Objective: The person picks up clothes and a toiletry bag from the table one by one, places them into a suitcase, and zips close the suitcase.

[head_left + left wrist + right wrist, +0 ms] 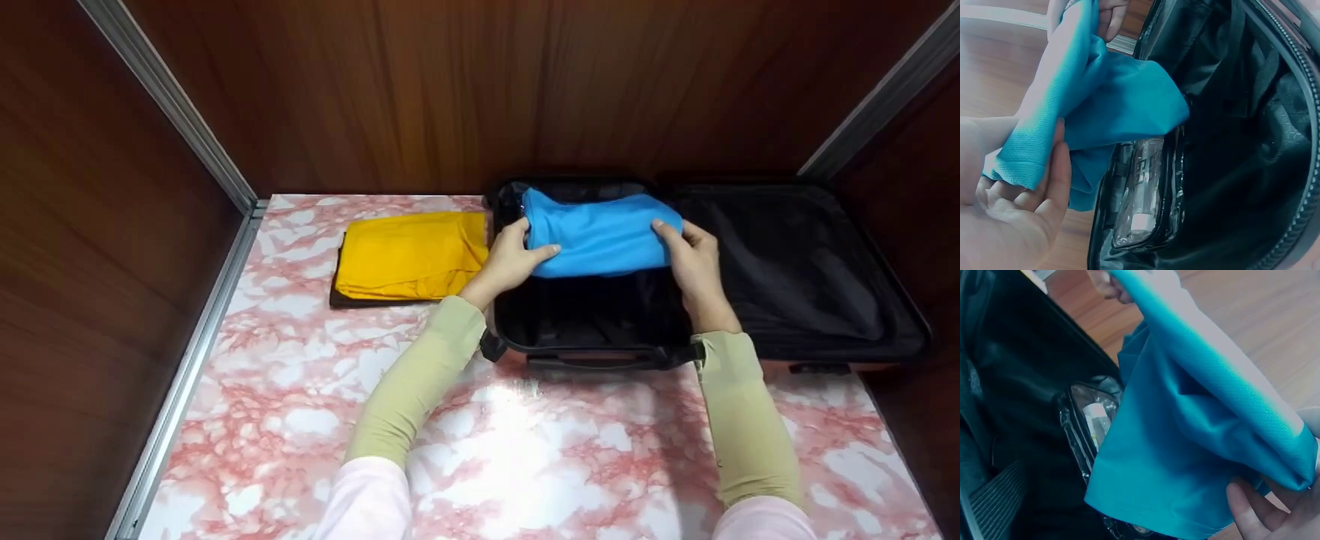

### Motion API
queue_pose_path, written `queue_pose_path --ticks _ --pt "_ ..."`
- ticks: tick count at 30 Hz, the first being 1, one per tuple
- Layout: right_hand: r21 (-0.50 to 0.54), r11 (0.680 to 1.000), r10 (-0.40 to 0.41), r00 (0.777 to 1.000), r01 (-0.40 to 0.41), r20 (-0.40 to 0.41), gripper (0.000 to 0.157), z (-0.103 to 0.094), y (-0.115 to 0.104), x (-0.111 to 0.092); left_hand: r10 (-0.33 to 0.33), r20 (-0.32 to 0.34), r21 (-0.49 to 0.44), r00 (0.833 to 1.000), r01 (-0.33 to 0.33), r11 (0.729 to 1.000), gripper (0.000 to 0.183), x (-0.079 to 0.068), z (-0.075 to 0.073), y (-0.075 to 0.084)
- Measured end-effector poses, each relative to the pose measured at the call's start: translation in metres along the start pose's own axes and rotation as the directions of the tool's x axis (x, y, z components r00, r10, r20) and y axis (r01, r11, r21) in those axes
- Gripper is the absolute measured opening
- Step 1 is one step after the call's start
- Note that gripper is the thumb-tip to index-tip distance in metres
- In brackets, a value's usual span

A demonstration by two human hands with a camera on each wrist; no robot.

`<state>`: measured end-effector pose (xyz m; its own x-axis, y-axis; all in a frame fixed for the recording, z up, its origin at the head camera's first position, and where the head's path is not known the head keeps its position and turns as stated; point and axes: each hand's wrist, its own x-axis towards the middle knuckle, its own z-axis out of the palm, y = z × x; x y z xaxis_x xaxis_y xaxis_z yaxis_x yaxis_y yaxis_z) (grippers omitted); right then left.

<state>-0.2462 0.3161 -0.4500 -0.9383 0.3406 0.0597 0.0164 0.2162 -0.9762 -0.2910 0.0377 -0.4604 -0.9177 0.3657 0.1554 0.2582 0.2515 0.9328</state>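
Evidently, the blue cloth (600, 236) is held by its two ends, being pinched at one by the left grip (512, 259) and at the other by the right grip (694, 262). The thumbs are laid on top and the fingers tucked under, probably so that the folds are kept together and the middle is kept from sagging. The cloth is held between the grips, above one half of the suitcase (592, 319). Below the grips, a clear pouch (1126, 233) is seen inside that half, partly covered by the cloth. To the left of the left grip, a yellow cloth (412, 255) is stacked on a dark item (367, 304) on the worktop (292, 390), perhaps so that both are kept within reach.
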Motion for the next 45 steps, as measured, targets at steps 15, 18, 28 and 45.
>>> queue_pose_path --ticks 15,18,28,45 --pt "-0.076 0.997 0.031 0.999 -0.029 0.026 0.033 -0.001 0.026 -0.006 -0.066 0.051 0.153 0.996 0.058 0.987 0.039 -0.007 0.008 -0.017" --pt "-0.071 0.997 0.043 0.999 -0.041 0.031 0.035 -0.001 0.031 -0.007 -0.094 0.062 0.163 0.994 0.083 0.983 0.046 -0.009 0.009 -0.019" --pt "-0.143 0.988 0.067 0.991 -0.050 0.114 0.045 -0.006 0.040 -0.012 -0.125 0.103 0.163 0.987 0.107 0.981 0.047 -0.011 0.012 -0.025" --pt "-0.322 0.946 0.128 0.962 -0.045 0.242 0.044 -0.013 0.048 -0.016 -0.232 0.104 0.264 0.967 0.198 0.944 0.029 -0.013 0.011 -0.025"
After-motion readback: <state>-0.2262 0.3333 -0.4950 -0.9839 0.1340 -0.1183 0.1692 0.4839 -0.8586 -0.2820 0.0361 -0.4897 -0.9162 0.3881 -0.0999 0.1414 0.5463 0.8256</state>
